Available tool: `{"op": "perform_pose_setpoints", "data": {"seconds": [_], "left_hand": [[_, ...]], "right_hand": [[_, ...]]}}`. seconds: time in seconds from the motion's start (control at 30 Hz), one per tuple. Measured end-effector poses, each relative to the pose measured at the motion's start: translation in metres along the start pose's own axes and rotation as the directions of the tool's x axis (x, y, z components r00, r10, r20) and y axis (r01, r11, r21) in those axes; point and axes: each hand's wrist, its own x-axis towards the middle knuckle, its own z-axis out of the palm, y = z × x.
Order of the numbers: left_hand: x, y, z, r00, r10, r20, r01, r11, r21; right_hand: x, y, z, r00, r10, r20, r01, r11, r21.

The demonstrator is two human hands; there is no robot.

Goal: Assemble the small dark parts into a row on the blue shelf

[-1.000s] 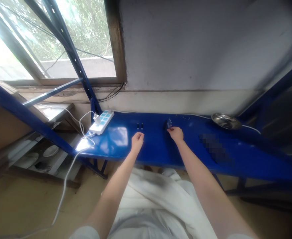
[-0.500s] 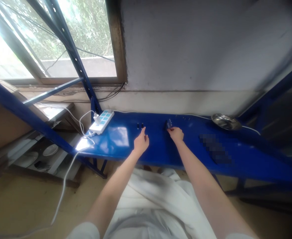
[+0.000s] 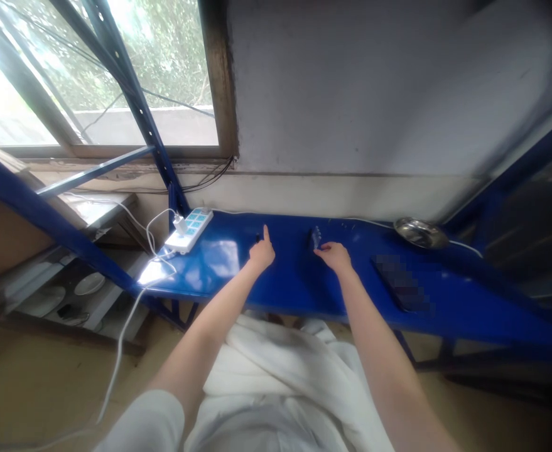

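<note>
On the blue worktop | my right hand grasps a small translucent piece by its near end | left hand points beside a black piece, its grip unclear to me | I favour a light, steady pinch

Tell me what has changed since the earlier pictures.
The left hand has moved forward over the blue table, its index finger going from curled to extended. Only one small black piece shows now; the other is out of sight, perhaps behind that finger. Unchanged: the right hand at the small clear piece, the power strip, the metal dish.
</note>
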Motion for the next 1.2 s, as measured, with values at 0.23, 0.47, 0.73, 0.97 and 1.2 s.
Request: {"op": "perform_pose_setpoints", "data": {"seconds": [0.23,0.47,0.73,0.97,1.2], "left_hand": [[0.010,0.001,0.002,0.999,0.010,0.032,-0.014,0.993,0.113],[0.010,0.016,-0.008,0.997,-0.066,0.045,0.078,0.923,-0.376],[-0.036,0.062,-0.048,0.994,0.024,0.102,0.078,0.489,-0.869],[-0.068,0.069,-0.065,0.997,0.079,0.010,-0.028,0.465,-0.885],[-0.079,0.069,-0.069,0.995,0.094,-0.029,-0.070,0.466,-0.882]], "right_hand": [[-0.042,-0.032,-0.023,0.972,-0.207,-0.107,0.226,0.952,0.208],[-0.057,-0.051,-0.013,0.963,-0.247,-0.109,0.270,0.886,0.377],[-0.071,-0.077,-0.011,0.991,-0.120,-0.053,0.128,0.786,0.605],[-0.091,-0.093,-0.018,0.975,-0.190,-0.114,0.213,0.665,0.716],[-0.104,-0.099,-0.024,0.968,-0.226,-0.109,0.230,0.628,0.743]]}}
